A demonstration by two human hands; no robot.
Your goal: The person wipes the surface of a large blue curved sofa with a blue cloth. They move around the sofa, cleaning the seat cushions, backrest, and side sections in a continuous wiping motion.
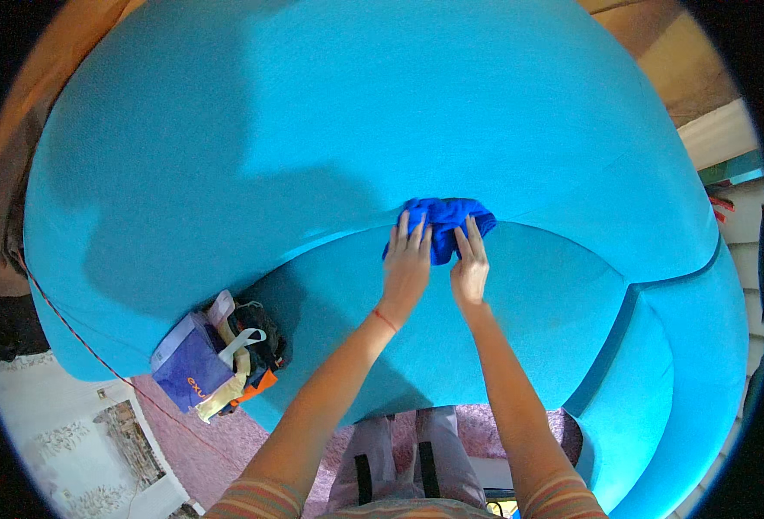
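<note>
A crumpled dark-blue cloth lies against the light-blue sofa backrest, right where it meets the seat cushion. On the cloth's left part rests my left hand, palm down with fingers spread, a thin red string round its wrist. My right hand touches the cloth's right part with its fingertips, also palm down. Whether either hand pinches the fabric cannot be told.
A purple bag with white handles stands at the seat's left end, packed with dark, yellow and orange items. A thin red cord runs down the left side. Pink carpet lies below. A separate sofa section adjoins on the right.
</note>
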